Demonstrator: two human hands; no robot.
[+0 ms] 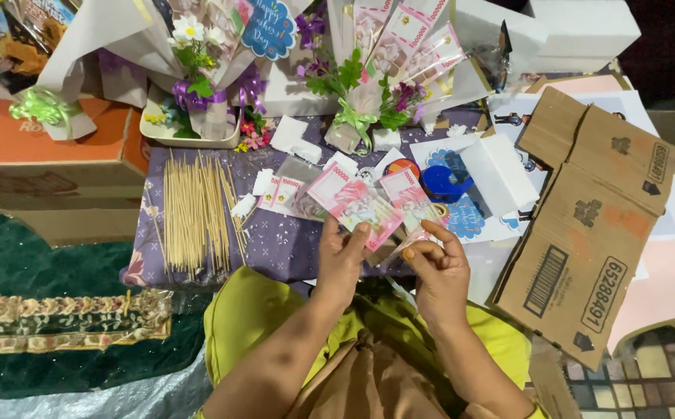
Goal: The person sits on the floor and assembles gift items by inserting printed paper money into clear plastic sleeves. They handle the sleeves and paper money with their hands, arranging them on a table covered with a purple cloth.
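The left hand [343, 260] and the right hand [438, 271] are both closed on pink banknotes [368, 206], fanned above the near edge of the tabletop [275, 248], probably so each note stays separate. Further left lie bamboo skewers [194, 209] in a neat row, easy to pick. At the far edge stands a flower bouquet [198, 62] and a banknote bouquet [388, 62].

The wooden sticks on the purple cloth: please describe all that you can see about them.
The wooden sticks are many thin, pale, straight skewers that look like bamboo. They lie flat in a loose bundle, roughly parallel, running away from the person, on the purple patterned cloth. A few at the right side splay out slanting. Small white paper pieces lie against their right edge. Neither the left hand nor the right hand touches them; both hold pink banknotes.
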